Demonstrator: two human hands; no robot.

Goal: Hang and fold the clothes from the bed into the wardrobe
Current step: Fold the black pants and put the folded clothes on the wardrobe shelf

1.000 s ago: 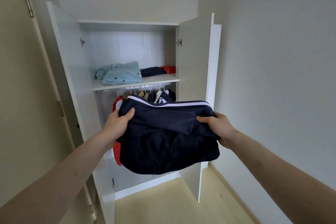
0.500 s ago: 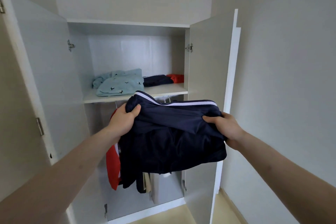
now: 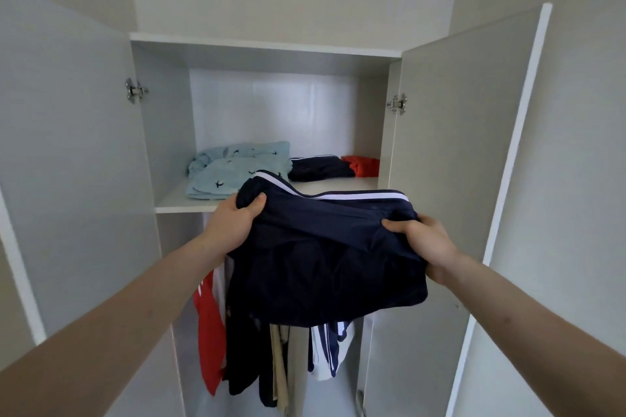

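1. A folded navy garment (image 3: 325,257) with a white stripe along its upper edge is held in the middle of the view, in front of the open wardrobe (image 3: 264,47) and just below its shelf (image 3: 189,205).
2. Its 9 o'clock end is gripped by the left hand (image 3: 233,225), the thumb curled over the top of the cloth.
3. Its 3 o'clock end is gripped by the right hand (image 3: 426,247), the thumb pressed into a fold.
4. At 12 o'clock from the garment, three folded items are laid on the shelf: a light blue garment (image 3: 233,167) with small dark marks at the 9 o'clock end, a dark garment (image 3: 320,167) in the middle, a red garment (image 3: 364,166) at the 3 o'clock end.
5. At 6 o'clock, hanging clothes are seen below the shelf: a red piece (image 3: 210,332), dark pieces, a beige piece (image 3: 288,366) and a white piece with dark stripes (image 3: 330,349).
6. Both wardrobe doors are swung open, the left door (image 3: 74,162) at 9 o'clock and the right door (image 3: 454,162) at 3 o'clock.
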